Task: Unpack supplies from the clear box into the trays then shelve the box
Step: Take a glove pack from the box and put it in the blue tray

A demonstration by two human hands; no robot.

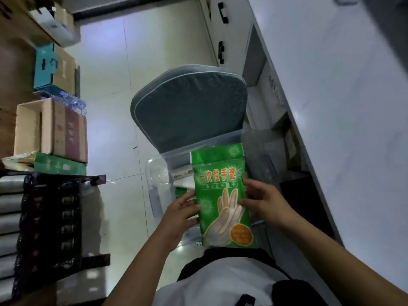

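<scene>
Holding up a green packet of disposable gloves [223, 195], we have it between both hands, just above the clear box [159, 173]. Our left hand [181, 214] clamps the packet's left edge around its middle, fingers curled onto the front and palm against the side. Our right hand [262, 202] pinches the opposite edge at about the same height, fingertips pressed on the printed glove picture. So the packet stands upright between the two grips, its top well above our fingers and its orange badge hanging below them. The clear box sits on the grey chair cushion [189, 107], right under the packet, with more white and green packets showing inside it at the left. A white counter [342, 107] runs along our right. Cardboard boxes [57, 129] are stacked on our left, well apart from the chair.
</scene>
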